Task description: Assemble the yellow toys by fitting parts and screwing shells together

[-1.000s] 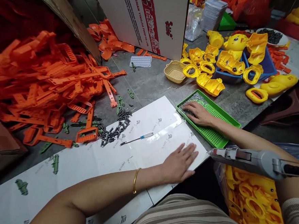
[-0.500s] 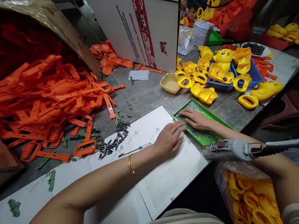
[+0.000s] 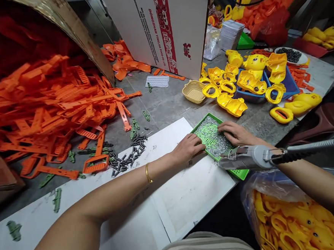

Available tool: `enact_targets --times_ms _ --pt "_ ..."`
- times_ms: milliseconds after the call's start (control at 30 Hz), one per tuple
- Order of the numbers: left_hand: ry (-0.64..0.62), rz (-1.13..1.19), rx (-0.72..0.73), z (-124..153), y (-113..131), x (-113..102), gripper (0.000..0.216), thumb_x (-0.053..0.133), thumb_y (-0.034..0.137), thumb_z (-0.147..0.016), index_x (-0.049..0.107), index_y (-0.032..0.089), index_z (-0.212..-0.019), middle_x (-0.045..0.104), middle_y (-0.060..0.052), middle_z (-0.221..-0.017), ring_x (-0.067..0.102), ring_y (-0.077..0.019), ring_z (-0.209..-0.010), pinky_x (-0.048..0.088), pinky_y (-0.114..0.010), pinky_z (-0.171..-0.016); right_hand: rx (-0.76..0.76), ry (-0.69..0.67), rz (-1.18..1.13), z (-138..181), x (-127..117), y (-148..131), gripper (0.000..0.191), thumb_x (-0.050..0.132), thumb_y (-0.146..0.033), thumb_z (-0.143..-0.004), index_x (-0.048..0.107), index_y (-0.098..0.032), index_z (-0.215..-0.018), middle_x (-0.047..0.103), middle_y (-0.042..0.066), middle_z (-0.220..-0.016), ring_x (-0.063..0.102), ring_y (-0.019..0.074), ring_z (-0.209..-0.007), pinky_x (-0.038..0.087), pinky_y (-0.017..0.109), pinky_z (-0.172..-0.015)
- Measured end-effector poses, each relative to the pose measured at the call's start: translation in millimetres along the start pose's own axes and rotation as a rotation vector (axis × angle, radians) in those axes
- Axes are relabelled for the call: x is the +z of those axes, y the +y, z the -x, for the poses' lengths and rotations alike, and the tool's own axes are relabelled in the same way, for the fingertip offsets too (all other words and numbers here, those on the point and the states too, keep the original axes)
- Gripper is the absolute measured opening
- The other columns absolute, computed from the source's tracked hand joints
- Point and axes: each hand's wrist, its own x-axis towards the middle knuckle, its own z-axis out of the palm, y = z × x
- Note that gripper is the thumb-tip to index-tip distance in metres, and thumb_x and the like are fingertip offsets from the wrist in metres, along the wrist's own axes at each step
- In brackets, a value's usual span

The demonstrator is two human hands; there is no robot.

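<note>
A green tray (image 3: 195,127) with a perforated bottom holds a layer of small shiny metal pieces (image 3: 208,124), probably screws. My left hand (image 3: 188,148) is at its near left side, fingers bent over the rim. On the opposite side, my right hand (image 3: 237,133) curls its fingers over the edge; the thumb is hidden. The grey head of a corded tool or lamp arm (image 3: 246,157) covers the tray's right end. Short black pins (image 3: 129,156) lie in a heap to the left of my left hand, on white board (image 3: 190,195).
Orange plastic strips (image 3: 56,106) are piled at left, with green plastic parts (image 3: 57,200) nearby. A tall carton (image 3: 179,34) stands behind. Yellow duck-like shells (image 3: 251,83) fill a blue bin by a tan basket (image 3: 194,92). A bag of yellow shells (image 3: 297,229) is at lower right.
My right hand has moved from inside the tray to its far right edge. My left hand has closed on the near rim. The tray has shifted, and green shows among the metal pieces.
</note>
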Motion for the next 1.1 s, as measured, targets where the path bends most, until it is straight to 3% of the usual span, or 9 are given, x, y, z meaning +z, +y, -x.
enact_targets --times_ms 167,300,433,533,667,767,900,1000,1100 --pt "0.009 0.011 -0.076 20.8 8.6 -7.6 0.028 0.046 0.033 -0.103 0.068 0.017 -0.096 0.062 -0.006 -0.083 0.051 -0.0186 -0.078 0.040 -0.030 -0.070 0.056 -0.038 0.072 -62.9 41.5 -18.2 0.044 0.047 -0.030 -0.095 0.054 -0.009 -0.133 0.053 0.025 -0.139 0.050 0.0349 -0.132 0.045 0.059 -0.110" --pt "0.002 -0.030 -0.139 36.9 15.1 -15.9 0.030 0.046 0.034 -0.103 0.067 0.017 -0.091 0.062 -0.007 -0.083 0.051 -0.0203 -0.080 0.042 -0.032 -0.068 -0.044 -0.101 0.041 -61.0 55.6 -37.7 0.043 0.058 -0.039 -0.091 0.058 -0.014 -0.126 0.058 0.021 -0.129 0.054 0.0349 -0.122 0.047 0.059 -0.104" --pt "0.015 -0.046 -0.190 52.5 24.6 -24.3 0.029 0.047 0.036 -0.102 0.067 0.018 -0.094 0.063 -0.007 -0.085 0.051 -0.0204 -0.080 0.043 -0.032 -0.067 -0.191 -0.207 -0.057 -24.4 32.2 -36.8 0.028 0.053 -0.032 -0.096 0.063 -0.018 -0.118 0.063 0.016 -0.118 0.058 0.0276 -0.115 0.051 0.050 -0.099" --pt "0.041 -0.065 -0.229 60.3 33.4 -28.1 0.027 0.049 0.036 -0.102 0.067 0.018 -0.093 0.065 -0.006 -0.084 0.050 -0.0200 -0.079 0.041 -0.032 -0.066 -0.215 -0.297 -0.063 -1.9 5.6 -26.1 0.026 0.051 -0.023 -0.095 0.066 -0.021 -0.116 0.065 0.013 -0.120 0.059 0.0253 -0.117 0.052 0.047 -0.101" --pt "0.071 -0.103 -0.284 63.2 44.7 -27.7 0.026 0.051 0.034 -0.101 0.067 0.018 -0.088 0.064 -0.005 -0.080 0.050 -0.0189 -0.076 0.040 -0.031 -0.065 -0.190 -0.260 -0.026 0.8 -8.4 -22.0 0.028 0.049 -0.018 -0.094 0.069 -0.022 -0.114 0.067 0.011 -0.123 0.059 0.0251 -0.119 0.051 0.048 -0.103" --pt "0.083 -0.117 -0.306 61.0 50.6 -24.0 0.029 0.051 0.034 -0.101 0.066 0.018 -0.082 0.062 -0.004 -0.075 0.051 -0.0178 -0.071 0.040 -0.030 -0.062 -0.228 -0.225 -0.068 -23.6 10.9 -35.3 0.034 0.046 -0.021 -0.099 0.063 -0.023 -0.128 0.065 0.011 -0.130 0.057 0.0238 -0.126 0.050 0.048 -0.106" --pt "0.176 -0.074 -0.310 61.1 55.1 -20.4 0.026 0.053 0.031 -0.100 0.065 0.018 -0.081 0.065 -0.004 -0.074 0.056 -0.0174 -0.071 0.045 -0.030 -0.063 -0.389 -0.318 -0.131 -73.6 58.9 -62.2 0.040 0.044 -0.027 -0.103 0.053 -0.020 -0.141 0.057 0.011 -0.146 0.045 0.0240 -0.141 0.043 0.048 -0.115" --pt "0.220 -0.048 -0.285 69.0 56.2 -21.2 0.015 0.056 0.026 -0.099 0.067 0.017 -0.095 0.071 -0.005 -0.082 0.062 -0.0183 -0.079 0.049 -0.031 -0.070 -0.470 -0.372 -0.153 -96.8 79.8 -77.2 0.038 0.051 -0.033 -0.101 0.058 -0.017 -0.135 0.058 0.013 -0.144 0.048 0.0251 -0.138 0.041 0.047 -0.117" --pt "0.202 -0.051 -0.275 81.8 55.1 -23.7 0.012 0.058 0.022 -0.098 0.067 0.017 -0.103 0.073 -0.005 -0.087 0.062 -0.0183 -0.080 0.049 -0.032 -0.069 -0.564 -0.436 -0.170 -94.4 71.5 -77.7 0.026 0.051 -0.029 -0.100 0.067 -0.018 -0.119 0.068 0.011 -0.126 0.057 0.0231 -0.123 0.046 0.045 -0.111"
